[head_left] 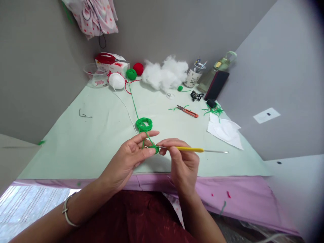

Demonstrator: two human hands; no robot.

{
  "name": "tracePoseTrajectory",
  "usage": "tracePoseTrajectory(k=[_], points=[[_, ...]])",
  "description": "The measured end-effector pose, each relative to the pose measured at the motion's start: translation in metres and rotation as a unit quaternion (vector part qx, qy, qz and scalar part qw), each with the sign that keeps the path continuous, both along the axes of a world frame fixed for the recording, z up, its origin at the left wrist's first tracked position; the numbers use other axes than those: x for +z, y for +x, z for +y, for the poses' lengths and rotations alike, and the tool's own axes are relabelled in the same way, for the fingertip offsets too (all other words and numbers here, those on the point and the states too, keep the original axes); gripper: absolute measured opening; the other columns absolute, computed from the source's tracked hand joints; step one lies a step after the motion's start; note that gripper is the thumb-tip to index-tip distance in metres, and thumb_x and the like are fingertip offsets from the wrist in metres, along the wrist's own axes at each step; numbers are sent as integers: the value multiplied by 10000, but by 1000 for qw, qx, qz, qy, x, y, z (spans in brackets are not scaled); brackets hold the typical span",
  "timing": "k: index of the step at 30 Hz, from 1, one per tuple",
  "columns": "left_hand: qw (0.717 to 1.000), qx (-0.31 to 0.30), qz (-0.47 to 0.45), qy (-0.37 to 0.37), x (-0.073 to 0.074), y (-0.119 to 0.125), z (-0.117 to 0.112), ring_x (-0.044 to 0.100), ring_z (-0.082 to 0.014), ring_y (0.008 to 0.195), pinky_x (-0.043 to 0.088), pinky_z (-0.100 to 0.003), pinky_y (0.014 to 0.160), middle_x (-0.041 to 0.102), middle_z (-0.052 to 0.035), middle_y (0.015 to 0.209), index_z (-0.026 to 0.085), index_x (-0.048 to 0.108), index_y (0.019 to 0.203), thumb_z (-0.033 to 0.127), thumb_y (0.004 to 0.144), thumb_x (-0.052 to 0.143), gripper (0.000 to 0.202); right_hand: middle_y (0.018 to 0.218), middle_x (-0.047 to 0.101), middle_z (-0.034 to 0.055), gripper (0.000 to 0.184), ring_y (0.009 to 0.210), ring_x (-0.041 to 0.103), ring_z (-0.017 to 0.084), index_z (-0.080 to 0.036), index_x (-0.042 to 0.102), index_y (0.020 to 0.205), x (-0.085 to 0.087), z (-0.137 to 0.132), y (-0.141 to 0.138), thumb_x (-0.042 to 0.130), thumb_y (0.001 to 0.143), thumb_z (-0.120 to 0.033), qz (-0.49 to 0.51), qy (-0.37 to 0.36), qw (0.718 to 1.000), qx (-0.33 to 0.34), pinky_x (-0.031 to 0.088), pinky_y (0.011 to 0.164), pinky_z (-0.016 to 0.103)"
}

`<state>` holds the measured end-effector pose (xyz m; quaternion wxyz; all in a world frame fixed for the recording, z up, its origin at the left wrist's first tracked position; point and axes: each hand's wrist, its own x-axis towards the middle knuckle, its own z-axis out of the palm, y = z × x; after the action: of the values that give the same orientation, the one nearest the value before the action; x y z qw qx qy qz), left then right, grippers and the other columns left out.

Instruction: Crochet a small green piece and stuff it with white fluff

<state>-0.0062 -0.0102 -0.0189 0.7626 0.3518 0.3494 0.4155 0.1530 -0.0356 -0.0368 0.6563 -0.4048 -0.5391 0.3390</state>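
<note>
Between the thumb and fingers of my left hand (131, 152) is a small piece of green crochet (157, 150), mostly covered by the fingertips. A strand of green yarn (149, 137) runs over that hand's raised index finger. My right hand (184, 163) is closed around the yellow handle of a crochet hook (189, 149). The hook's metal tip reaches the green piece, while its other metal end points right. Just beyond my left fingers lies a loose coil of green yarn (144, 125), from which a strand leads back to a green ball (131, 74).
White stuffing (165, 74) sits at the back, beside a red yarn ball (138, 69) and a white one (116, 81). Orange thread snips (187, 111) lie right of centre, near a black claw clip (196, 96). A phone (217, 85) leans on a bottle (209, 79).
</note>
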Motion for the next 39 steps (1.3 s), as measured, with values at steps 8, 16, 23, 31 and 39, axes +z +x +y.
tracePoseTrajectory(k=[8,16,23,31,39], points=[[999,8,16,35,3,-4,0,579,-123,846,459,-237,803,650,17,880,281,776,1275,221,808,894,486,877,751,29,203,792,661,170,-253,787,997,5,-9,7,598,1035,-190,-61,55,994,-70,541,720,329],[999,-23,47,8,3,1,1,309,-64,524,274,-224,510,603,55,723,218,707,1382,310,803,875,610,874,759,20,176,729,633,134,-249,788,881,-10,9,3,746,948,-406,204,-118,969,79,530,697,271],[999,-22,41,12,1,2,0,319,-115,524,508,-295,881,386,117,446,131,646,1464,363,990,659,528,861,740,-21,237,706,634,100,-248,783,869,-20,13,3,867,831,-467,323,-221,913,120,542,697,232],[1000,-14,24,3,0,2,1,272,-79,457,542,-309,869,525,97,479,134,689,1418,295,957,661,489,847,734,-16,269,730,644,103,-243,784,839,-19,16,4,904,778,-476,327,-238,908,105,553,672,212],[993,-5,-82,-87,-2,-2,7,304,-55,488,579,-248,769,599,55,600,120,799,1210,218,901,751,328,848,752,10,163,720,649,122,-245,811,920,-15,6,2,732,964,-381,128,-116,984,-33,543,751,278]])
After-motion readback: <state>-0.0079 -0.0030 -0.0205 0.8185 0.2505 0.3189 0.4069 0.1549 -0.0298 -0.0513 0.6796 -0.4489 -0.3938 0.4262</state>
